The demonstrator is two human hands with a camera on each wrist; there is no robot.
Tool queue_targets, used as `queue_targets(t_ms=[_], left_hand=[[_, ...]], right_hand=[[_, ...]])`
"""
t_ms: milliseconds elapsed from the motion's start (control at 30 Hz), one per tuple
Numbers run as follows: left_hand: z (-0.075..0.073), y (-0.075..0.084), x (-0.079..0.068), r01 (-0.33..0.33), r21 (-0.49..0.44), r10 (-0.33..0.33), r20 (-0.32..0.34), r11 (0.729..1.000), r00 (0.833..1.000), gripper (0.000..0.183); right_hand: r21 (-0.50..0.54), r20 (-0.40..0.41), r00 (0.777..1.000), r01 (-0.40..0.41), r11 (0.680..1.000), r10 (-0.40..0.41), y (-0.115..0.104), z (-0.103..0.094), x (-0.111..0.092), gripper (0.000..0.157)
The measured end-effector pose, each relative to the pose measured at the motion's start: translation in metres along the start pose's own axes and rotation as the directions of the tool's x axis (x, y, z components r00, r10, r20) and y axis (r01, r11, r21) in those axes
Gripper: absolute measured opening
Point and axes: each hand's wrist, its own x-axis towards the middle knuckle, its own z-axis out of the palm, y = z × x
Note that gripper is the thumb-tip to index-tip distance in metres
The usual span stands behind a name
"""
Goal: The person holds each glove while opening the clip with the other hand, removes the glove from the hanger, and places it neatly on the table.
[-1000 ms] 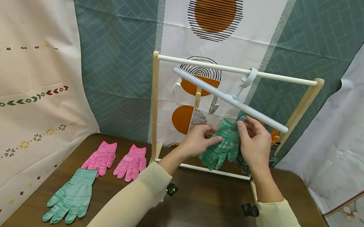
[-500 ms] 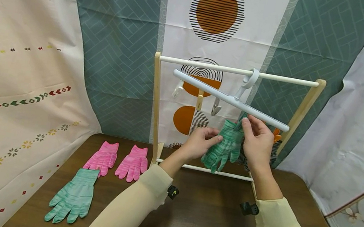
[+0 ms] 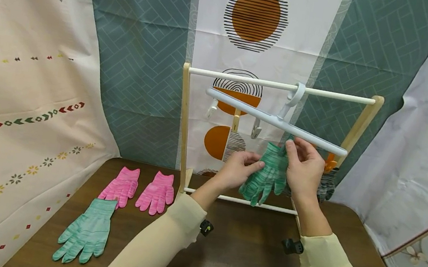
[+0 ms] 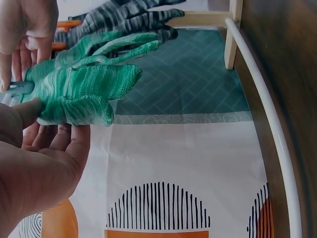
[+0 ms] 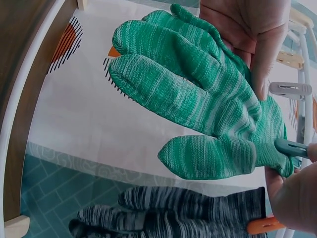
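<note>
Right wrist view: one green-striped knit glove [image 5: 198, 94], pinched by left hand [image 5: 257, 34]; right hand [image 5: 299, 201] holding teal clothespin [image 5: 292, 148], apparently clamped at cuff [image 5: 271, 129].

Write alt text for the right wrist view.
A green striped glove spans the center, the left hand holding it and the right hand gripping a teal clip at its cuff. Below, an orange clip holds a black-and-gray glove.

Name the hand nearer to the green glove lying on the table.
Left. The left hand is up and to the right of that green glove in the head view; the right hand is farther right, pinching the teal clip.
</note>
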Motion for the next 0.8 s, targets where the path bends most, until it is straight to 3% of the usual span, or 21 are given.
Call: queue_targets(t_ms=[267,800], left_hand=[[0.0032,0.0022,0.0015,-0.006,-0.020,0.007,0.007,1.000,1.000,0.030],[0.0055,0.0027,0.0026,0.011,-0.045,-0.011,0.006,0.999,1.000,0.030]], right_hand=[[-0.023,-0.063,0.997,0.052,0.998,-0.053,0.0011,-0.0002,0.0014,0.035],[-0.014,-0.087,0.992,0.089,0.996,-0.090,0.0041,-0.0029,0.0036,0.035]])
